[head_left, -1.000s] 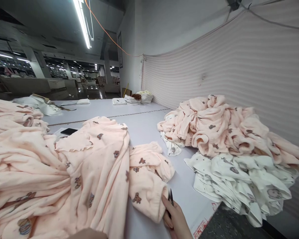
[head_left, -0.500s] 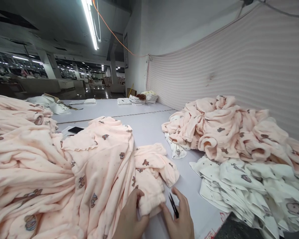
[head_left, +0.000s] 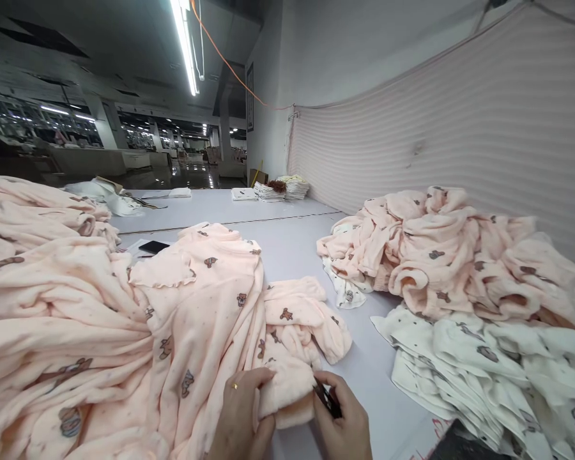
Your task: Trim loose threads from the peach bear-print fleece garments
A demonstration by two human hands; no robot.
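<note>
A peach fleece garment (head_left: 211, 319) with small bear prints lies spread on the white table (head_left: 287, 249) in front of me. My left hand (head_left: 242, 418), a ring on one finger, pinches the garment's cuff (head_left: 285, 390) at the near edge. My right hand (head_left: 342, 421) grips small black thread snips (head_left: 326, 399) with the blades against that cuff's right edge.
A heap of peach garments (head_left: 441, 249) rests on a stack of white printed ones (head_left: 479, 364) at the right, against a striped fabric wall. More peach fabric (head_left: 33, 281) is piled at the left. A black phone (head_left: 153, 246) lies behind it; folded stacks (head_left: 278, 188) sit far back.
My left hand came into view and took hold of the cuff. My right hand brought the snips from beside the cuff up against its edge. The camera shifted slightly.
</note>
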